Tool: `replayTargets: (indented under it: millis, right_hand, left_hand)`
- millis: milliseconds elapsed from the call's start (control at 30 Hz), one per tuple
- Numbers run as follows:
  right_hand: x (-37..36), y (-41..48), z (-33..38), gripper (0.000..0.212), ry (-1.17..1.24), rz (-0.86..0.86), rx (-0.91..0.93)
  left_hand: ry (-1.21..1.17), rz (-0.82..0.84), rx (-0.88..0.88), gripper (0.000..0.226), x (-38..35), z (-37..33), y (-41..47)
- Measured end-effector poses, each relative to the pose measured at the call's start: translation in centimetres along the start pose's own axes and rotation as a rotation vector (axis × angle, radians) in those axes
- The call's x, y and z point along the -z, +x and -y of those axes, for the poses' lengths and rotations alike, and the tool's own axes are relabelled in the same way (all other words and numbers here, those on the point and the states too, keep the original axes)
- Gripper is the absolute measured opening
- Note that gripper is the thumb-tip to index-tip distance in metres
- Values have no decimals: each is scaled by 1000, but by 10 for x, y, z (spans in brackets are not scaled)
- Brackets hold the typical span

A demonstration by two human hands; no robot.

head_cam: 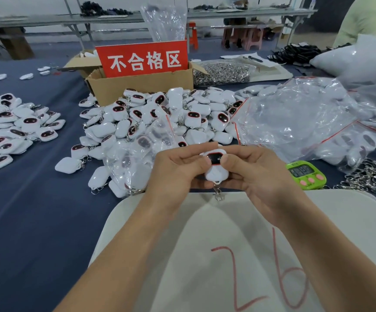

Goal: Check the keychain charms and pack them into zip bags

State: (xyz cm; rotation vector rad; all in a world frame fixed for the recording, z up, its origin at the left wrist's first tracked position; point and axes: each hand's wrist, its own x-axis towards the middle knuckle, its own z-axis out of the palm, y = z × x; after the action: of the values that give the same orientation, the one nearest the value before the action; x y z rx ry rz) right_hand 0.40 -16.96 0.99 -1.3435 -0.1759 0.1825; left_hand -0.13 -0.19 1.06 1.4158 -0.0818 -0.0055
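Right above the cream fabric mat (182,244), the one with "26" scrawled on it in red marker (261,278), you've got one white plastic keychain charm with a black, red-rimmed face (216,170) held up between both hands. Your left hand (173,174) pinches its left side and your right hand (257,176) pinches the right, thumb sitting on the edge of the face. Fingers of both are curled in behind it. Its silver metal clasp (218,194) dangles below, just over the mat's far edge.

Behind your hands there's a big heap of the same white charms (160,115) on the dark blue tablecloth (25,210), plus a second heap (13,127) off to your left. A clear zip bag with charms inside (135,158) lies just beside your left hand, and a crumpled stack of clear zip bags with red seal strips (295,118) sits to the right.

Further back is a brown cardboard box (142,86) with a red sign reading "不合格区" in white (144,60). Near your right hand there's a lime-green digital timer with pink buttons (306,174), digits too blurry to read, and loose silver clasps (362,179) beside it.
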Motion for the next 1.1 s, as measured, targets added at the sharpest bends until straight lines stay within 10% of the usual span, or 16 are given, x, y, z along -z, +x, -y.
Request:
replayTargets:
  millis: [167, 600, 800, 1100]
  right_hand:
    - [-7, 6, -6, 26, -35, -107, -137]
    - [-113, 171, 118, 10, 287, -85, -226]
    - [-116, 192, 73, 37, -567, -311, -43]
    - [-36, 84, 31, 63, -1132, -319, -74]
  left_hand:
    - [676, -266, -391, 32, -7, 5, -11]
    - [-257, -338, 39, 28, 59, -102, 91]
    - [-16, -303, 146, 44, 89, -115, 122]
    - [674, -209, -172, 46, 25, -59, 62]
